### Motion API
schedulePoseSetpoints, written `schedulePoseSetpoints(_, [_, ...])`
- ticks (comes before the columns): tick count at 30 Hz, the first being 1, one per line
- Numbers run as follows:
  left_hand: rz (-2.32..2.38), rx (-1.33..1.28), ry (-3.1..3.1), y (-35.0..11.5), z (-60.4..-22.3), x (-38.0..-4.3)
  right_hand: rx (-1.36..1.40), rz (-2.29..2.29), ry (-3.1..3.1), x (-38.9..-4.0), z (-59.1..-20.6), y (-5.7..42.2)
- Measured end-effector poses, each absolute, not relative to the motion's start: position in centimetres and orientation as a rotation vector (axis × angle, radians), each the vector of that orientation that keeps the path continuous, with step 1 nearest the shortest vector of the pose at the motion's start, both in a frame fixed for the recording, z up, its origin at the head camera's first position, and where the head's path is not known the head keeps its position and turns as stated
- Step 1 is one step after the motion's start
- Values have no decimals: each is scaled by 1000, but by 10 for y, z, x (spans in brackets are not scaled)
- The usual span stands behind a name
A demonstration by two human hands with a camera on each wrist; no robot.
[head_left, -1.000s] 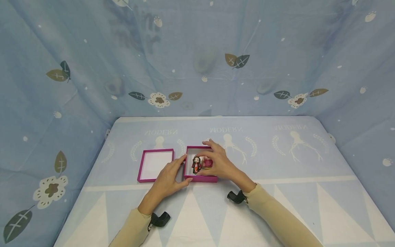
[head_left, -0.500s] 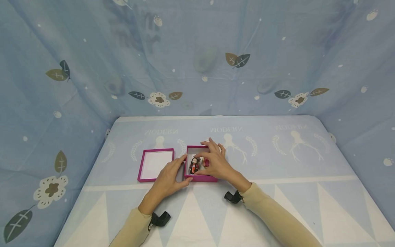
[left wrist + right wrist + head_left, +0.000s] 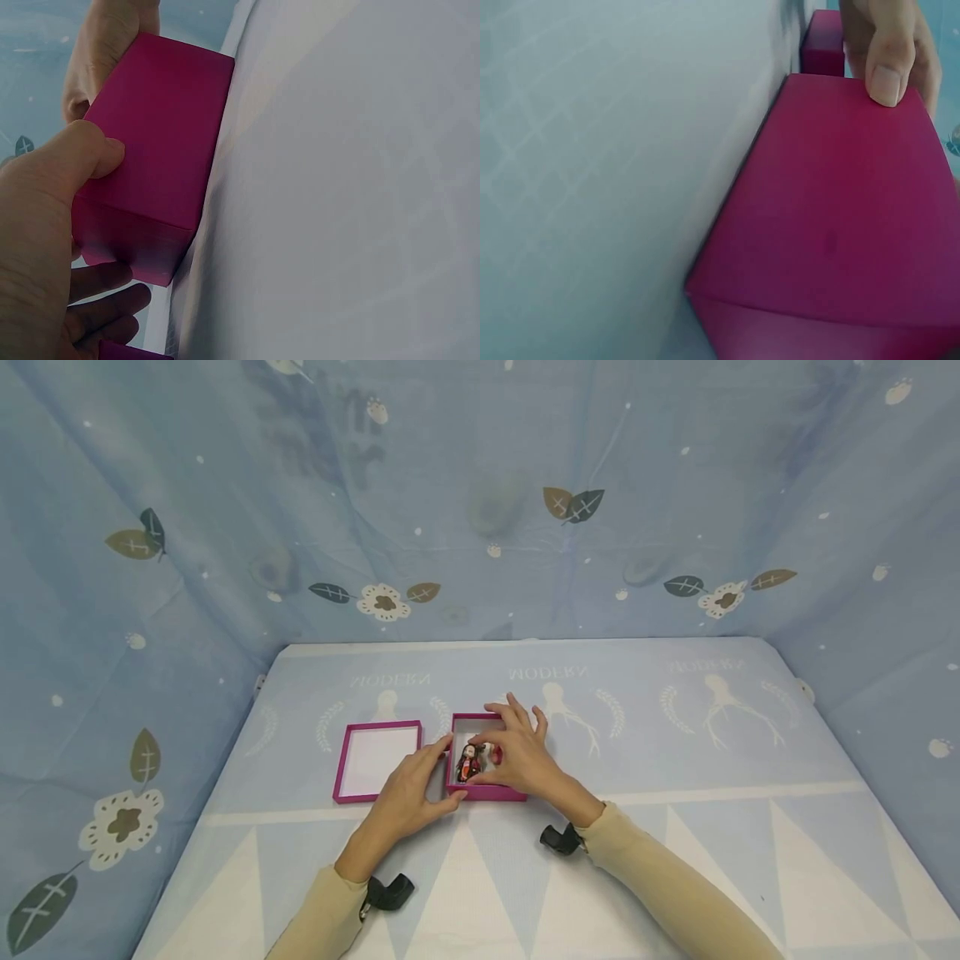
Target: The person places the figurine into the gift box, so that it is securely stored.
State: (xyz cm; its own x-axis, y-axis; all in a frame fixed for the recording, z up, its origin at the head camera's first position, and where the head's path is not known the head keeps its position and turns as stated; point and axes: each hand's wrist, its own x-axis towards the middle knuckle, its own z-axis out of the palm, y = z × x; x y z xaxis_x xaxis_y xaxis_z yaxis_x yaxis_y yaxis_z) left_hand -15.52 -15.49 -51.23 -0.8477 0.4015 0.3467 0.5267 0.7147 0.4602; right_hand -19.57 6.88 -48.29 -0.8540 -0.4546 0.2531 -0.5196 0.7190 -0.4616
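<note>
A magenta box (image 3: 491,793) stands on the table, its white inside facing up. Within it, near the left wall, is a small figurine (image 3: 468,763) with long dark hair and a dark and red outfit. My right hand (image 3: 528,762) reaches in from the right, thumb and index finger pinching the figurine. A pink thing (image 3: 497,755) behind those fingers is mostly covered. My left hand (image 3: 408,789) holds the box at its front left corner; in the left wrist view its thumb (image 3: 101,156) presses the front wall. The right wrist view shows the box's outer walls, not the figurine.
Left of the box lies a shallow magenta lid (image 3: 378,760), its white inner side up. A patterned blue and white cloth covers the table (image 3: 712,827). Blue curtain cloth (image 3: 480,485) encloses the table at the back and sides.
My right hand has moved slightly left inside the box. The figurine has shifted left with it and now leans a little. My left hand, the box and the lid keep their places.
</note>
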Motion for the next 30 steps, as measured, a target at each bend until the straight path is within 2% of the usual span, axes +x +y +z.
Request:
schedulePoseSetpoints(18, [-830, -746, -2698, -155, -511, -155, 806, 644, -2854, -195, -475, 61])
schedulePoseSetpoints(30, [-808, -753, -2688, -155, -512, -155, 696, 678, -2876, -194, -479, 57])
